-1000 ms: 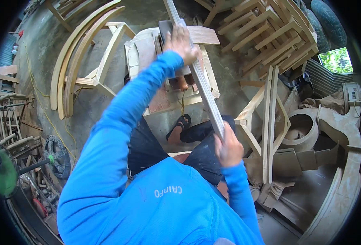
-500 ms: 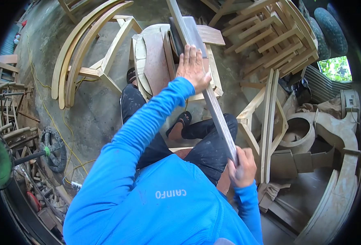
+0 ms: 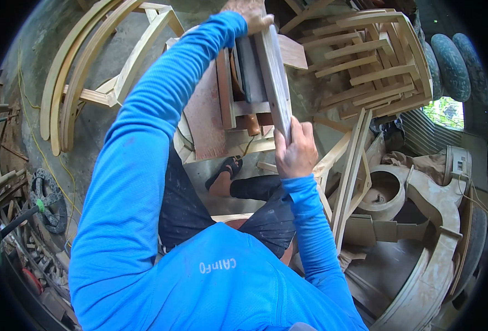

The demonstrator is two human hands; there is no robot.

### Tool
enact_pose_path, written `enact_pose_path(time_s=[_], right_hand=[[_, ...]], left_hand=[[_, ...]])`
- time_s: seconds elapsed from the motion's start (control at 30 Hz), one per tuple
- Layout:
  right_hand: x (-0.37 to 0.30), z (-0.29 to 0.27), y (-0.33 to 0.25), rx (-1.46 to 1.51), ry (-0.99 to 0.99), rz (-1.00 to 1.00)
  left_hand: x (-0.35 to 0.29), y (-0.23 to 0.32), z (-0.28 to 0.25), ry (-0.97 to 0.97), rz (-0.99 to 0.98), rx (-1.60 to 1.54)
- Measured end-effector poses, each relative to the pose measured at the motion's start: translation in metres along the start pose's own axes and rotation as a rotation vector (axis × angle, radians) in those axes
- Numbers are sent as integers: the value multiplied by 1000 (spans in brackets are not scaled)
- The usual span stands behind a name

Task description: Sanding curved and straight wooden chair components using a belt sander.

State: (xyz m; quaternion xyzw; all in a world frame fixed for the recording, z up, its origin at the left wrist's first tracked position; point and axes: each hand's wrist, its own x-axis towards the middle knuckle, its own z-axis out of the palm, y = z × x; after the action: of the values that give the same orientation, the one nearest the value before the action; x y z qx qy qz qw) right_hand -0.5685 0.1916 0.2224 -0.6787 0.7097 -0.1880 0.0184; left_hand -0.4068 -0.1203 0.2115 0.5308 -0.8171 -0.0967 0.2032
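Observation:
A long wooden strip (image 3: 276, 83) runs away from me over a wooden stand (image 3: 202, 124). My right hand (image 3: 296, 153) grips its near end, the fingers closed round it. At the upper edge of the picture, my left hand (image 3: 249, 12) is on the far part of the strip, thumb along its side; some of its fingers are cut off by the edge. Under and beside the strip, a dark, belt-like flat piece (image 3: 248, 71) sits between upright boards of the stand. A brown cylinder (image 3: 252, 126) shows below it.
Curved wooden frames (image 3: 73, 71) lie at the left, slatted frames (image 3: 365, 60) at the far right. Two long strips (image 3: 351, 171) lean beside my right arm. A large curved pale form (image 3: 445, 220) stands farther right. A yellow cord (image 3: 45, 149) crosses the floor. My sandaled foot (image 3: 222, 179) is near the stand.
Both hands and the strip have moved away from me, and the near end now lies close to the stand. My left hand has gone up to the picture's upper edge.

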Motion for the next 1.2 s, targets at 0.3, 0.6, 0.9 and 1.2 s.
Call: enact_pose_path(time_s=[0.3,0.6,0.9,1.2], right_hand=[[87,56,-23,6,105,-49],[168,91,-36,30,252,-88],[183,103,-52,30,237,-131],[57,51,1,-103,160,-128]], left_hand=[[77,-57,-14,62,-161,-241],[118,-67,-27,141,-386,-631],[170,-113,-27,145,-497,-409],[57,-12,10,120,-424,75]])
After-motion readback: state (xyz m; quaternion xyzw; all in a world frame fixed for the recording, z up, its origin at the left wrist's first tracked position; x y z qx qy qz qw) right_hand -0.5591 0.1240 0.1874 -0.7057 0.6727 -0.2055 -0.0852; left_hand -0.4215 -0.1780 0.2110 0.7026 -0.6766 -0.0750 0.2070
